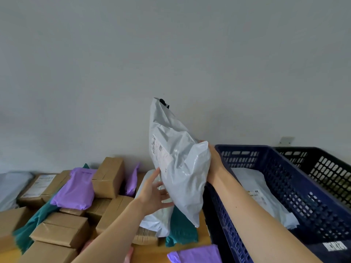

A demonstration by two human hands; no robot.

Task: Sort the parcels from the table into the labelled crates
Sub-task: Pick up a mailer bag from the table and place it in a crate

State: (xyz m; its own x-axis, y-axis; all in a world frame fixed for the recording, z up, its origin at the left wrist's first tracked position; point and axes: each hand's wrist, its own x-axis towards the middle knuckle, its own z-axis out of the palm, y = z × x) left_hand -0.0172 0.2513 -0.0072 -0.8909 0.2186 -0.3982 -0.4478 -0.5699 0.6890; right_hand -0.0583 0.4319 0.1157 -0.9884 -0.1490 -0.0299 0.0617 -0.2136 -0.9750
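Observation:
A large grey poly mailer parcel (176,158) with a white shipping label is held upright above the table. My right hand (215,164) grips its right edge, mostly hidden behind the bag. My left hand (156,192) lies with spread fingers against its lower left side. A blue crate (281,188) stands just to the right and holds a white parcel (264,194). A black crate (326,168) stands behind the blue one. The table pile holds brown boxes (109,176), purple mailers (76,188) and teal mailers (182,228).
A plain grey wall fills the upper view. Another white mailer (153,221) lies under the held parcel. A grey bag (11,186) lies at the far left. A purple mailer (195,255) sits at the front edge of the wooden table (152,251). The blue crate carries a label (335,245).

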